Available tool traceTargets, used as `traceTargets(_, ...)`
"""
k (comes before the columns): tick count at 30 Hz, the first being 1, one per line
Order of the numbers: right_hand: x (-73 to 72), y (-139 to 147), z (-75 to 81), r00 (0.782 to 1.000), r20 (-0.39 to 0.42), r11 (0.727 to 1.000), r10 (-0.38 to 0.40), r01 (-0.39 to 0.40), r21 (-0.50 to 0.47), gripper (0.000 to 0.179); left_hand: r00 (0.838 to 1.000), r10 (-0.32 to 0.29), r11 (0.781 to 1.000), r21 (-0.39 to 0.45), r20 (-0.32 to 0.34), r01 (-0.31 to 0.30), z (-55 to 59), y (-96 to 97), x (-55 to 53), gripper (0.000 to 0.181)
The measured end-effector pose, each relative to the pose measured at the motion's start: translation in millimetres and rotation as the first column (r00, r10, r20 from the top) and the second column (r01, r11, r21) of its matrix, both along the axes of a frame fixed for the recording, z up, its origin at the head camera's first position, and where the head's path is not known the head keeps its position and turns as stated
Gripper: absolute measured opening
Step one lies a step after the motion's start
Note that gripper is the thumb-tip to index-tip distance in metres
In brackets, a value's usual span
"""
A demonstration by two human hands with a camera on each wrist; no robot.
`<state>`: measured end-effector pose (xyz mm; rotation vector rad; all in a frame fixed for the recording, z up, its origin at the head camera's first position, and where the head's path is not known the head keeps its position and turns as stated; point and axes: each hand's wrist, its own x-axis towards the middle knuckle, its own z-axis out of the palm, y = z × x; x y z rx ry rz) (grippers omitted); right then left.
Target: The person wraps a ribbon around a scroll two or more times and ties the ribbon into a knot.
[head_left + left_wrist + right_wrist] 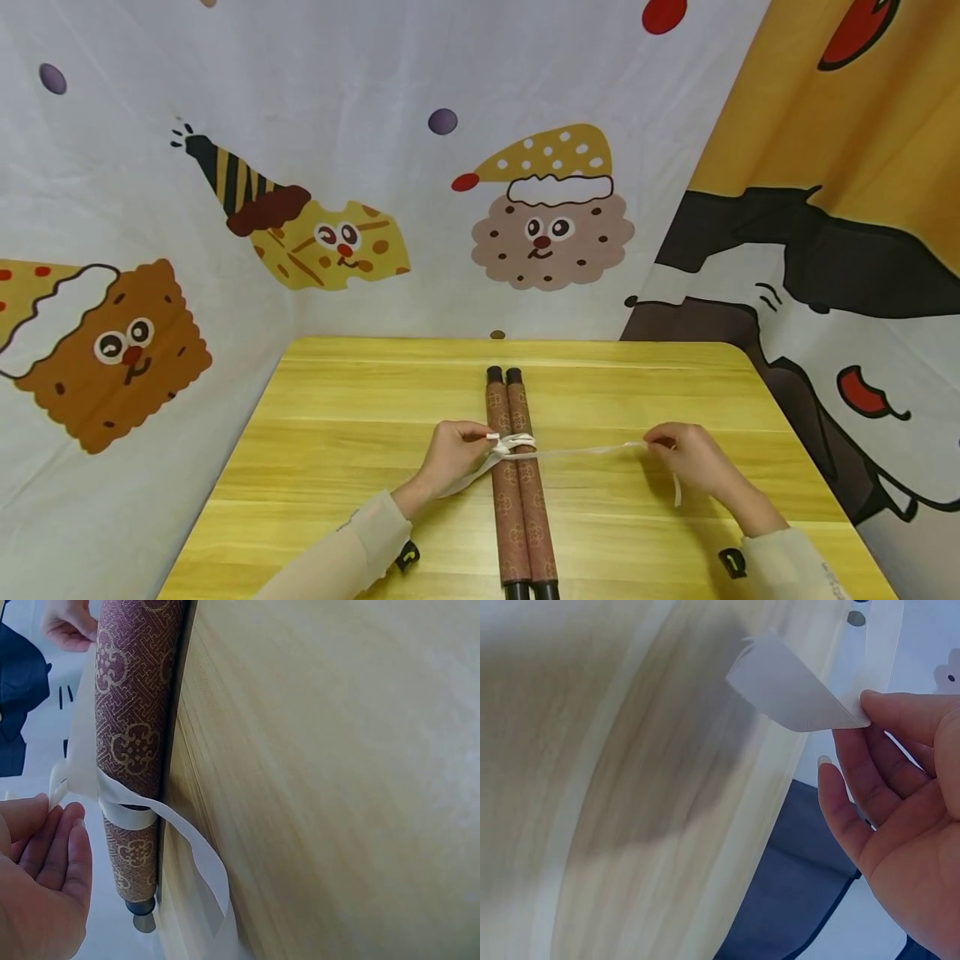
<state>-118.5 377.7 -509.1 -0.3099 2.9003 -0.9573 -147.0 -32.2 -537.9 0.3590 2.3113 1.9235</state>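
Two rolled scrolls [512, 521] in reddish-brown patterned cloth, with black end knobs, lie side by side on the table. A white ribbon [581, 452] wraps round them above their middle. Just left of the scrolls, my left hand [448, 460] pinches a small loop of ribbon between thumb and forefinger. Out to the right, my right hand [693, 460] pinches the ribbon, which runs fairly straight from the scrolls. In the right wrist view, a short free end of ribbon [791, 686] hangs past those fingertips. Another ribbon tail [202, 859] trails beside the scroll in the left wrist view.
The yellow wood-grain table [360, 392] has rounded far corners. A white cloth with cartoon figures [555, 242] hangs behind it and to the left. Black tags with a yellow mark [407, 556] show near both sleeves.
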Motion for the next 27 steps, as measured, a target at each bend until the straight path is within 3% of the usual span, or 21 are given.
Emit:
traceTargets(5, -3.2, 4, -0.3, 1.0, 0.003, 1.0, -0.019, 0.019, 0.019, 0.012, 1.0, 0.002, 1.0, 0.001, 0.011, -0.002, 1.6, 0.1, 1.1, 0.008)
traceTargets(16, -6.8, 9, -2.8, 0.998, 0.028, 0.998, -0.059, 0.058, 0.025, 0.011, 0.999, -0.008, 0.998, -0.069, -0.036, 0.006, 3.1, 4.8, 5.1, 0.009)
traceTargets(27, -11.2, 18, -10.7, 0.997, 0.04, 0.998, -0.062, 0.062, 0.021, 0.01, 0.999, -0.033, 0.999, -0.005, 0.008, 0.033, 2.3, 2.3, 6.3, 0.01)
